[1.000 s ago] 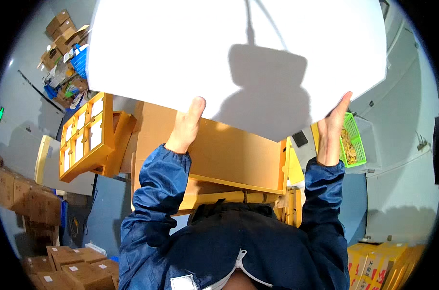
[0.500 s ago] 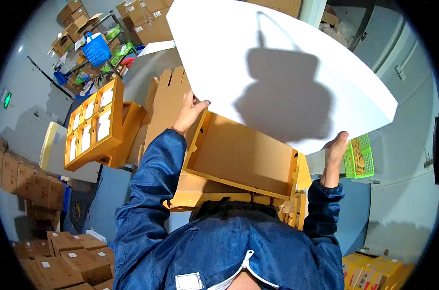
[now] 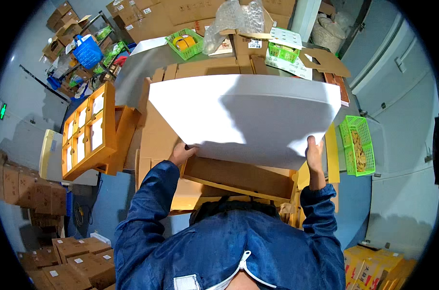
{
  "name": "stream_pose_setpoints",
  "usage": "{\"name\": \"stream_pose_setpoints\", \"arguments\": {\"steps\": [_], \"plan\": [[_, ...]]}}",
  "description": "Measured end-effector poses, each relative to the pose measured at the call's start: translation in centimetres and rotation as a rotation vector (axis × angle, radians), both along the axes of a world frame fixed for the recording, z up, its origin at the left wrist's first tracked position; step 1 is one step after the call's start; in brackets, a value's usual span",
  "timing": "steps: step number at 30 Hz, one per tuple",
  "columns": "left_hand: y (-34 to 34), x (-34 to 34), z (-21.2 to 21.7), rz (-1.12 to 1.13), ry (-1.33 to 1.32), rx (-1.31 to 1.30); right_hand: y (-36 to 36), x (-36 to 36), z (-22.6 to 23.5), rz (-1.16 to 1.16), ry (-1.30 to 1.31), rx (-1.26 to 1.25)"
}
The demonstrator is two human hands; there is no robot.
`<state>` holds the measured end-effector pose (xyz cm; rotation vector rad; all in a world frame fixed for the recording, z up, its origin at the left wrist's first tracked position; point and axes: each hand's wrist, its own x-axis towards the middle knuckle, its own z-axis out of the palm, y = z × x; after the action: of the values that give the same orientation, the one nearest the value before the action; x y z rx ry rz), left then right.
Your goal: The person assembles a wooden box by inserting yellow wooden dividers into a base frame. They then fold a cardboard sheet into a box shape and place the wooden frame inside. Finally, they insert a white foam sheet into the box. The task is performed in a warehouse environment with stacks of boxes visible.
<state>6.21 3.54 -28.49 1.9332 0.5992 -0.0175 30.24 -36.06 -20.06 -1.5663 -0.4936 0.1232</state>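
Both hands grip a large white panel [image 3: 195, 113], which has a narrow folded-looking strip along its far edge. My left hand [image 3: 182, 153] is closed on its near left corner. At the near right corner my right hand [image 3: 314, 155] is closed with the thumb up against the panel. Below the panel lies a shallow yellow-orange tray [image 3: 229, 185] with a brown inside. The panel slants over the tray's far part and hides it; whether they touch, I cannot tell. My shadow falls across the white surface.
To the left a yellow divided tray [image 3: 112, 130] with white inserts rests tilted on another. A green basket [image 3: 357, 145] stands to the right. On the grey table [image 3: 147, 63] are a green basket with tape rolls [image 3: 184, 43], bubble wrap [image 3: 234, 21] and cardboard [image 3: 154, 133].
The white panel has come down and nearer, uncovering the table's far side. Both hands have moved lower with it, and more of the tray is covered.
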Motion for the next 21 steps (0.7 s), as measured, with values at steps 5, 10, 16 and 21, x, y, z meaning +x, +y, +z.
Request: {"name": "stream_pose_setpoints", "arguments": {"steps": [5,10,16,21], "plan": [[1.6,-1.3,2.3,0.020,-0.211,0.087,2.5,0.6,0.0,-0.084,0.070,-0.036],[1.7,-2.8,2.2,-0.064,0.176,0.243,2.2,-0.2,-7.2,-0.144,0.306,0.082],[1.3,-1.2,5.2,-0.287,0.569,0.462,0.7,1.6,-8.2,-0.052,0.004,-0.647],[7.3,3.8,4.6,-0.195,0.100,1.070,1.8,4.5,-6.1,-0.183,-0.530,-0.842]]}}
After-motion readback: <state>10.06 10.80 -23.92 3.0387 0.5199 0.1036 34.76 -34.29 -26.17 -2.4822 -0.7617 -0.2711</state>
